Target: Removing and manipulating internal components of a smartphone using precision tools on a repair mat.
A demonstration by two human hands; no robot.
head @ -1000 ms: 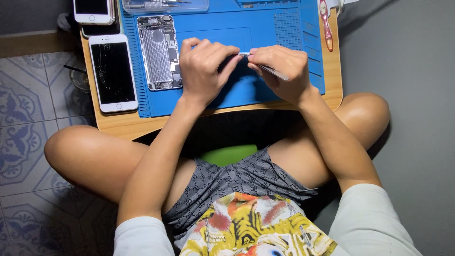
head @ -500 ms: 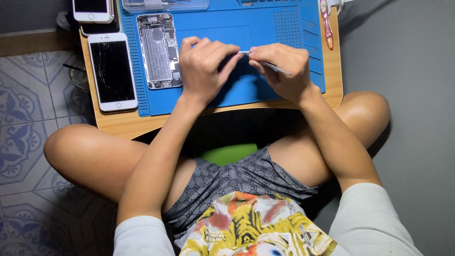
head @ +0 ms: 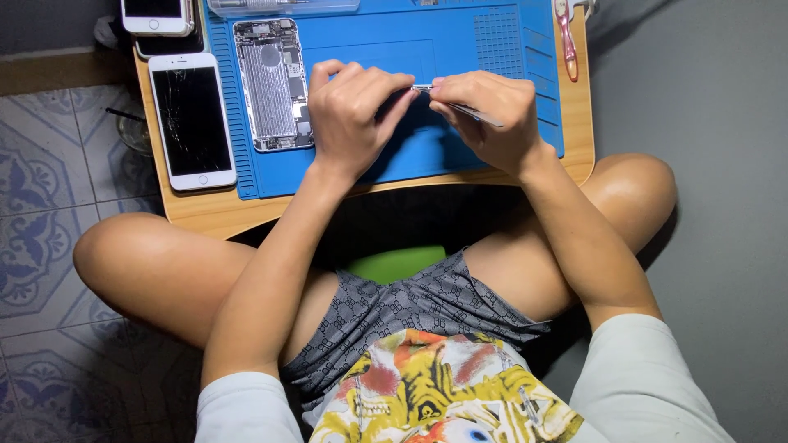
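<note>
Over a blue silicone work mat [head: 492, 49] that covers most of a small light wooden surface [head: 205, 215], the left hand [head: 353, 115] and the right hand [head: 488, 111] meet fingertip to fingertip. Between them sits a tiny silvery metal part [head: 423, 86], pinched by the left hand's thumb and forefinger, so that hand is closed on it. The right hand is curled around a thin metal pair of tweezers [head: 476, 113], whose tip reaches the small part while the rear end sticks out past the knuckles; whether its fingers also touch the part cannot be told. Just left of the left hand, on the mat, lies an opened smartphone body with bare silver innards [head: 272, 82]. Beside the mat, on the wood, rests a white smartphone with a cracked black screen [head: 191, 123], and another white phone [head: 156, 15] lies at the top edge. A slim pink tool [head: 565, 37] lies at the mat's far right.
</note>
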